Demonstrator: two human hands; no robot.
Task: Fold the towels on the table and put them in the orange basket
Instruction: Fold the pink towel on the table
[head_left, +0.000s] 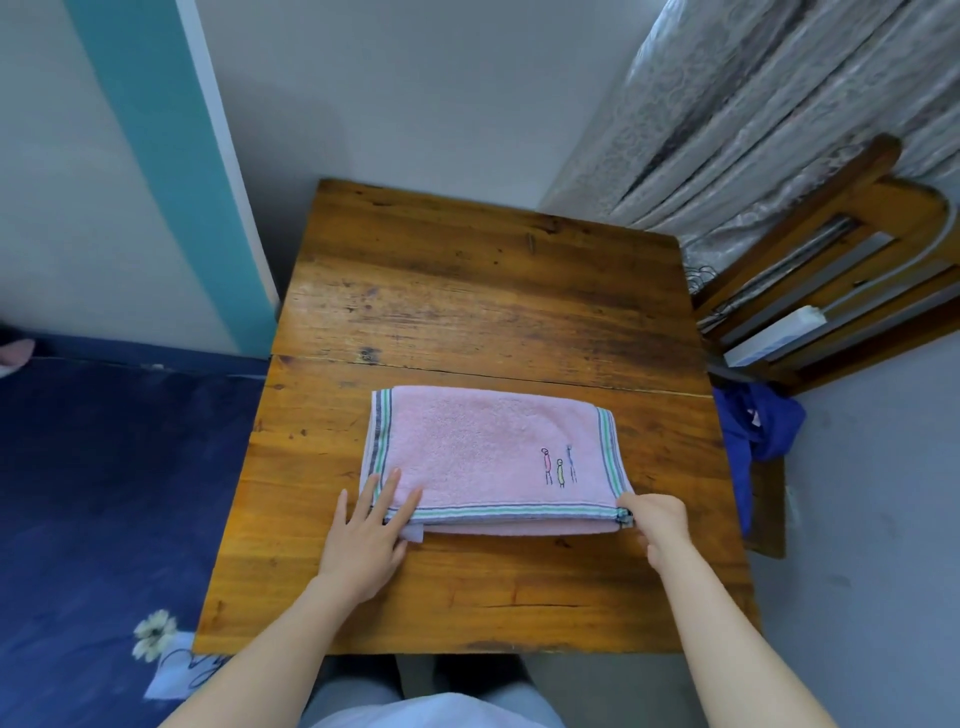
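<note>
A pink towel (483, 452) with green and grey striped borders and small embroidered figures lies folded in half on the wooden table (467, 291). My left hand (371, 530) lies flat with straight fingers on the towel's near left corner. My right hand (657, 525) pinches the near right corner of the towel, where its layers meet. No orange basket is in view.
A bed with a dark blue floral cover (104, 509) runs along the table's left side. A wooden chair (831, 270) stands at the right with a white box (774, 338) on it, and blue cloth (753, 436) hangs beside it. A curtain (753, 104) hangs behind.
</note>
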